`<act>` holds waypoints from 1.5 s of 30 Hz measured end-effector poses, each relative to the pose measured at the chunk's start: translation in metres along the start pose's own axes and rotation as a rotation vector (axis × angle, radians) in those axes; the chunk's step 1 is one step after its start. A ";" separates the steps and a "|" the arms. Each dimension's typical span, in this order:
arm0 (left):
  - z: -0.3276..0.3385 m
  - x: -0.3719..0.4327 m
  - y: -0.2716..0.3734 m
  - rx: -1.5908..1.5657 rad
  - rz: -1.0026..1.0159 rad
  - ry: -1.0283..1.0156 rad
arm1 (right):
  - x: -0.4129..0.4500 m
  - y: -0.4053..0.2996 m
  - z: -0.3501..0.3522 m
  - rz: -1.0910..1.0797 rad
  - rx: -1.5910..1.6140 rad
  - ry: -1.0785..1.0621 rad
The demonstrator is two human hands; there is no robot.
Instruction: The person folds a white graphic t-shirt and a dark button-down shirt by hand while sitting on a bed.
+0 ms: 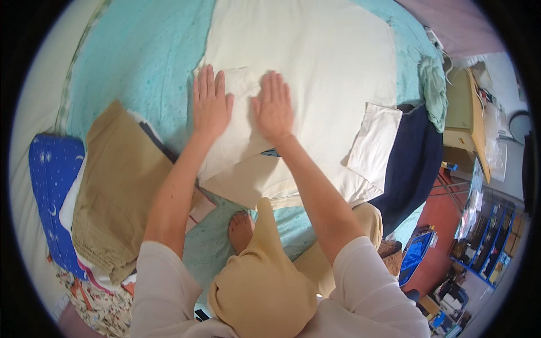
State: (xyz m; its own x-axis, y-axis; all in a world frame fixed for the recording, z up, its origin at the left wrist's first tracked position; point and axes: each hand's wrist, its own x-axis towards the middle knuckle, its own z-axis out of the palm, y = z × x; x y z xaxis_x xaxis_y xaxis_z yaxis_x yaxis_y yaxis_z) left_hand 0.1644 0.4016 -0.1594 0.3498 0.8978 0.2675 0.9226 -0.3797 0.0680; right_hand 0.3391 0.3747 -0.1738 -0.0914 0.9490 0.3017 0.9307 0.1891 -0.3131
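A cream-coloured shirt (pixel 329 84) lies spread on a turquoise bed sheet (pixel 135 55), its neckline towards me. My left hand (pixel 211 103) rests palm down near the shirt's left edge, on a part folded inward. Just to its right, my right hand (pixel 274 105) lies flat on the same cloth, fingers pointing away from me. Neither hand grips anything. On the right, a sleeve (pixel 374 139) lies folded over the shirt, beside a dark navy cloth (pixel 410 164). A small blue patch shows at the neckline between my forearms.
To the left lie khaki trousers (pixel 122 181) with an elastic waist, over a blue cloth with moons and stars (pixel 53 194) and a floral cloth (pixel 97 304). A pale green cloth (pixel 433 93) hangs at the right edge. Beyond stand a wooden cabinet (pixel 458 110) and a blue-framed shelf (pixel 486 245).
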 end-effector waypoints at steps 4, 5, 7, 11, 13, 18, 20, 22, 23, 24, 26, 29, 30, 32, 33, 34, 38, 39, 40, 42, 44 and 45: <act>-0.011 -0.028 0.029 -0.206 0.061 -0.067 | -0.013 0.009 -0.024 -0.113 0.091 -0.063; -0.012 -0.030 0.031 -0.226 0.057 -0.052 | -0.016 0.033 -0.029 -0.140 0.017 -0.110; -0.019 -0.031 0.027 -0.219 0.071 -0.069 | -0.009 0.073 -0.042 -0.025 -0.104 -0.045; -0.014 -0.022 0.049 -0.162 0.031 -0.072 | -0.007 0.172 -0.063 0.226 -0.253 -0.080; -0.019 -0.006 0.072 -0.217 0.033 -0.049 | 0.007 0.168 -0.061 0.306 -0.317 -0.063; 0.004 0.028 0.081 -0.196 0.154 -0.080 | 0.011 0.077 -0.036 -0.130 0.173 -0.048; 0.005 0.035 0.063 -0.238 0.176 -0.072 | 0.008 0.093 -0.043 -0.235 0.046 -0.170; -0.003 0.038 0.040 -0.265 0.196 -0.070 | 0.016 0.139 -0.055 -0.157 -0.015 -0.115; -0.005 0.039 0.030 -0.216 0.217 -0.086 | 0.019 0.170 -0.062 -0.084 -0.068 -0.067; -0.006 0.046 0.024 -0.169 0.237 -0.098 | 0.020 0.205 -0.068 -0.028 -0.243 -0.025; -0.004 0.064 0.018 -0.122 0.275 -0.077 | 0.023 0.276 -0.087 0.069 -0.515 0.044; 0.033 0.100 -0.011 -0.331 0.064 0.098 | 0.040 0.358 -0.117 0.292 -0.409 0.212; 0.055 0.114 -0.034 -0.484 -0.110 0.196 | 0.050 0.375 -0.118 0.288 -0.395 0.214; 0.075 0.154 -0.080 -0.773 -0.580 0.219 | 0.063 0.400 -0.110 0.534 -0.085 0.151; 0.078 0.169 -0.089 -0.761 -0.587 0.214 | 0.070 0.406 -0.104 0.534 -0.074 0.141; 0.077 0.181 -0.102 -0.901 -0.651 0.198 | 0.080 0.408 -0.098 0.701 0.239 0.140; 0.089 0.242 -0.116 -1.287 -0.805 -0.102 | 0.110 0.487 -0.111 0.786 0.739 0.056; 0.089 0.247 -0.119 -1.274 -0.819 -0.108 | 0.117 0.490 -0.105 0.782 0.841 0.038; 0.088 0.255 -0.119 -1.324 -0.845 -0.141 | 0.125 0.493 -0.104 0.801 0.869 0.057; 0.091 0.267 -0.122 -1.369 -0.879 -0.171 | 0.142 0.496 -0.097 0.886 0.906 0.235; 0.095 0.277 -0.140 -1.301 -0.892 -0.170 | 0.164 0.492 -0.090 0.969 0.948 0.403; 0.099 0.283 -0.147 -1.296 -0.901 -0.168 | 0.175 0.495 -0.093 0.999 0.964 0.395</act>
State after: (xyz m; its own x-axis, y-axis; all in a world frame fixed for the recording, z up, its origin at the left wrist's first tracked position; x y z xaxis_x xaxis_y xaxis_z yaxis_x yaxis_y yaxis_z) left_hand 0.1441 0.7332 -0.1885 -0.1179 0.9043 -0.4103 0.1014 0.4220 0.9009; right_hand 0.8167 0.6107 -0.1920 0.6938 0.6831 -0.2279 -0.0659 -0.2550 -0.9647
